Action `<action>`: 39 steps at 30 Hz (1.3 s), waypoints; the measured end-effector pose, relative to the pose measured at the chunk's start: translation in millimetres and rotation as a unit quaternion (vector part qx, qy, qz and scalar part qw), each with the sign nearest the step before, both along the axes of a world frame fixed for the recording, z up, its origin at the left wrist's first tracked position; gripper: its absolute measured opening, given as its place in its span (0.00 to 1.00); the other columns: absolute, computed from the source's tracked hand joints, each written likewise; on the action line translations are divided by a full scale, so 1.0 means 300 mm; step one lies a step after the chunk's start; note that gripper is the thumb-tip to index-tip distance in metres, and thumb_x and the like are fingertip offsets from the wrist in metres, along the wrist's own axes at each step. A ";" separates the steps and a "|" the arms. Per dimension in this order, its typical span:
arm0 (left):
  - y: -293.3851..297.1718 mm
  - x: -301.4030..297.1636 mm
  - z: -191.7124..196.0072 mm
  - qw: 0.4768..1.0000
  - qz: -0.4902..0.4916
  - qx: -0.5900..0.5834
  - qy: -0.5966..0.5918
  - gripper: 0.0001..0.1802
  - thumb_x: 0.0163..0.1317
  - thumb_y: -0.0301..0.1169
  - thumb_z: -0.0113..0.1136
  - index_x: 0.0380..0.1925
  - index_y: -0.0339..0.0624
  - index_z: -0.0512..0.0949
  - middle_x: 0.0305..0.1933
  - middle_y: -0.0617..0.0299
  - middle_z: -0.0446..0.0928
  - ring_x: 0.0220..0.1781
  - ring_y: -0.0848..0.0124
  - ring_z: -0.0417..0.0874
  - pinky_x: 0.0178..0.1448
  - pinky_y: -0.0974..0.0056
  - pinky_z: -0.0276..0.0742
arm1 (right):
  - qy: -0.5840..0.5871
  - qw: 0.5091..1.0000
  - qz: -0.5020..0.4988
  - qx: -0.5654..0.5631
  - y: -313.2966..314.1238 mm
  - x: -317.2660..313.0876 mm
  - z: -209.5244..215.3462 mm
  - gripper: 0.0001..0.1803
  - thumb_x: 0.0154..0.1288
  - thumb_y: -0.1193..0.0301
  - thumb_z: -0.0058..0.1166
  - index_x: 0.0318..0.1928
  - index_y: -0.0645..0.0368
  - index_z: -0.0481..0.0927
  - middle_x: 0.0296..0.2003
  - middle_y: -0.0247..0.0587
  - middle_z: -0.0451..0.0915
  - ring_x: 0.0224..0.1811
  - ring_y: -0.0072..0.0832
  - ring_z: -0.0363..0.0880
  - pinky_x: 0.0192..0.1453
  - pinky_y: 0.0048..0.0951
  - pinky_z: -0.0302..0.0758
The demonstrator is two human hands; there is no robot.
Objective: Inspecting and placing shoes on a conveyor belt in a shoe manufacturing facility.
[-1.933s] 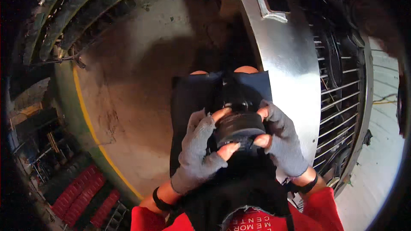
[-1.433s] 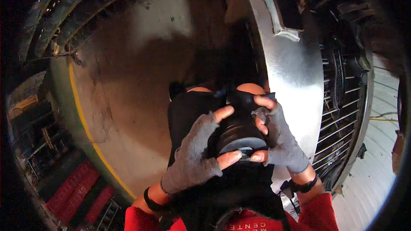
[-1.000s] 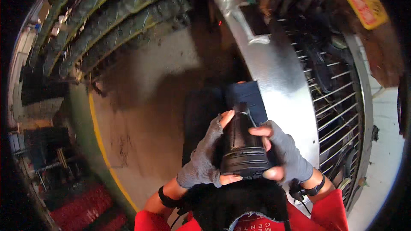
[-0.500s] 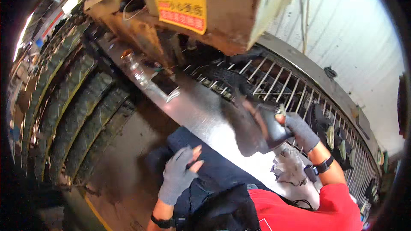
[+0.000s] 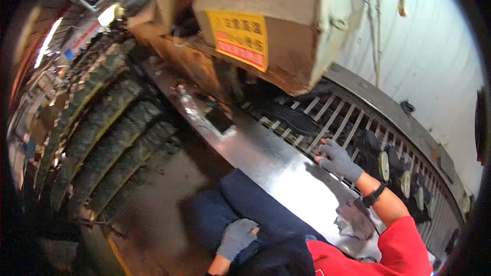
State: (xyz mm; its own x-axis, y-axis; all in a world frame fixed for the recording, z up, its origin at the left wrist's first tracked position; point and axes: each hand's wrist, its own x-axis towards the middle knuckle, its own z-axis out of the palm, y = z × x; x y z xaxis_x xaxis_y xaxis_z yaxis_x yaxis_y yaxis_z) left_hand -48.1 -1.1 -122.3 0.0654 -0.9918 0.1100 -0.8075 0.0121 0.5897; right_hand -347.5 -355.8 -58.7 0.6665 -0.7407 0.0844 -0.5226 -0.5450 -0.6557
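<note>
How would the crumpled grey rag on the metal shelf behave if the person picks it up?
The crumpled grey rag would probably hang floppy, since it lies in soft folds. It looks light and should not roll. On the smooth metal shelf it may slide easily when pushed. The right hand is nearest to it.

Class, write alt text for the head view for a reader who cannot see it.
A seated person's gloved right hand reaches onto a metal grille beside a shiny steel shelf, empty. The gloved left hand rests on the thigh; tyres stand at left.
</note>
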 end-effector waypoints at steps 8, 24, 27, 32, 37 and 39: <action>0.070 -0.069 0.038 0.983 0.090 0.007 0.157 0.17 0.72 0.40 0.68 0.53 0.42 0.87 0.56 0.49 0.87 0.64 0.57 0.85 0.74 0.53 0.76 | 0.172 0.861 0.032 -0.477 -0.203 0.044 -0.236 0.30 0.45 0.63 0.74 0.52 0.56 0.83 0.51 0.55 0.79 0.62 0.58 0.72 0.67 0.56 0.70; -0.118 -0.110 0.283 0.796 0.095 0.002 0.598 0.20 0.72 0.36 0.67 0.58 0.35 0.82 0.51 0.64 0.87 0.55 0.70 0.83 0.65 0.62 0.77 | -0.205 0.841 0.113 0.487 0.137 0.451 0.448 0.33 0.77 0.47 0.55 0.63 0.66 0.76 0.34 0.42 0.83 0.36 0.32 0.86 0.43 0.39 0.86; 0.003 -0.085 0.058 0.724 0.281 0.141 0.614 0.26 0.72 0.44 0.68 0.60 0.36 0.81 0.54 0.62 0.86 0.56 0.72 0.82 0.66 0.66 0.76 | -0.042 0.956 0.185 0.223 -0.014 0.450 0.246 0.32 0.63 0.72 0.69 0.67 0.66 0.77 0.38 0.33 0.80 0.43 0.16 0.76 0.51 0.22 0.79; -0.040 -0.103 0.217 0.668 0.393 0.200 0.599 0.30 0.74 0.47 0.65 0.65 0.36 0.78 0.57 0.61 0.85 0.58 0.74 0.82 0.69 0.68 0.75 | 0.046 0.948 0.122 -0.291 -0.510 0.544 -0.085 0.56 0.57 0.63 0.78 0.82 0.57 0.60 0.79 0.52 0.66 0.81 0.43 0.63 0.81 0.45 0.64; -0.106 -0.088 0.098 0.615 0.341 0.188 0.686 0.24 0.78 0.40 0.61 0.66 0.36 0.77 0.53 0.61 0.87 0.50 0.72 0.86 0.57 0.65 0.84 | 0.073 0.986 0.050 -0.145 -1.219 0.183 -0.596 0.59 0.56 0.59 0.76 0.84 0.54 0.56 0.79 0.56 0.64 0.80 0.48 0.63 0.82 0.45 0.62; -0.066 -0.077 0.087 0.595 0.294 0.153 0.732 0.23 0.78 0.39 0.61 0.66 0.36 0.78 0.52 0.61 0.86 0.49 0.71 0.87 0.55 0.64 0.85 | 0.100 0.973 0.067 -0.195 -1.414 0.030 -0.513 0.58 0.56 0.59 0.76 0.83 0.54 0.58 0.78 0.56 0.65 0.80 0.49 0.64 0.81 0.45 0.63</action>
State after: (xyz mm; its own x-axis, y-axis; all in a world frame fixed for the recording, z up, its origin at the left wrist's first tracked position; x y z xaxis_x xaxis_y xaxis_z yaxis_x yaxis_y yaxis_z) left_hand -71.1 -21.0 -96.0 0.2147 -0.7096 -0.6711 0.7629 -0.3072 0.5689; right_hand -338.5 -780.0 -212.6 0.7874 -0.5834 0.1993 -0.5256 -0.8042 -0.2775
